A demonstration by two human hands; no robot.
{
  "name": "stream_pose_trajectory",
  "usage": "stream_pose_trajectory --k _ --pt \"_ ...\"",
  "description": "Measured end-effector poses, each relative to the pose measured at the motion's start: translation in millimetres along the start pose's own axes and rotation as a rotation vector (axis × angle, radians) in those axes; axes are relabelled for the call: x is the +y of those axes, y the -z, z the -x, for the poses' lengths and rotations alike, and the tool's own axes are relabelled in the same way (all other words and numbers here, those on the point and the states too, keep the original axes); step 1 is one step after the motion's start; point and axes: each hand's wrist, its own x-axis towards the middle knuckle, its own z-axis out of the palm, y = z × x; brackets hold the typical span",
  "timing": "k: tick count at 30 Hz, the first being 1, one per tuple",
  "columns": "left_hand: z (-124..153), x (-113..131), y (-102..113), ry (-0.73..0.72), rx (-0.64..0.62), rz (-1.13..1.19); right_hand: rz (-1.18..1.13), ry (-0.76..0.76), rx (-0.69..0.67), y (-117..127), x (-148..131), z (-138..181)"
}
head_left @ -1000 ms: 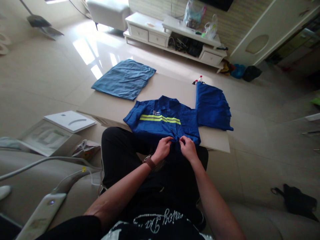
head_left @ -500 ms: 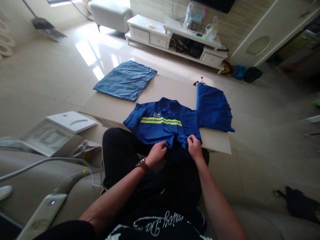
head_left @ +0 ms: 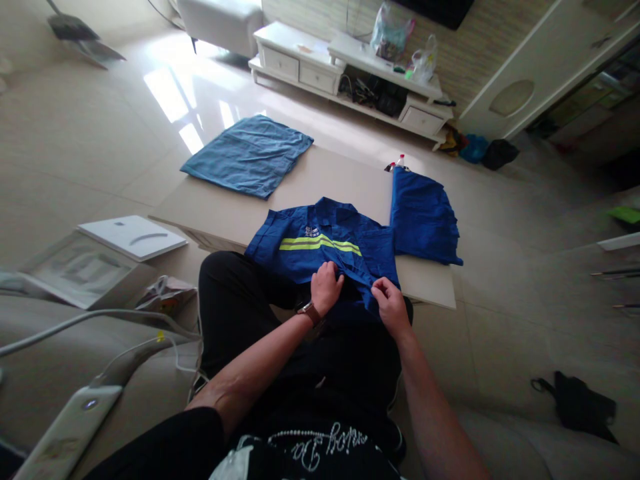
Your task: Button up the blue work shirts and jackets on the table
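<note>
A blue work jacket (head_left: 295, 261) with a yellow-green reflective stripe and white lettering lies front up, its collar toward the far side, partly on the table and partly over my lap. My left hand (head_left: 326, 288), with a watch on the wrist, is closed on the jacket's front near the middle; its fingertips are partly hidden. Nearer the right hem, my right hand (head_left: 391, 307) pinches the jacket's edge between thumb and fingers. Between the two hands the front edge is drawn in a slanting line, with dark cloth showing beneath.
On the pale table (head_left: 345, 172) lie a folded light-blue cloth garment (head_left: 250, 157) at far left and a folded dark-blue garment (head_left: 425, 217) at right. Small red-capped bottles (head_left: 401, 161) stand behind it. A white box (head_left: 133, 237) is left of my knee. A white TV cabinet (head_left: 320, 80) stands beyond.
My left hand has moved up and slightly right along the jacket's front, lifting its edge. The right hand stays near the hem, still pinching. The view has shifted slightly.
</note>
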Motion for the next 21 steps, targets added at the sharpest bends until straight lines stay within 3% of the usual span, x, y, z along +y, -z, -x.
stream_pose_trajectory --k 3,6,11,16,21 --pt "-1.5 -4.9 3.2 -0.104 -0.023 0.076 0.13 -0.027 0.091 4.8 14.6 -1.4" --pt "1.9 -7.3 7.9 -0.182 -0.026 0.168 0.313 0.069 0.16 0.1 21.6 -6.3" --pt "10.8 -2.7 18.9 -0.269 -0.039 0.189 0.565 0.302 0.084 -24.2 5.4 -14.8" --pt "12.8 -2.1 28.7 -0.253 -0.036 0.158 0.503 0.209 -0.019 -30.9 -2.4 -20.1" --pt "12.8 0.6 32.3 -0.255 -0.064 0.22 0.479 0.144 0.06 -21.7 10.5 -23.0"
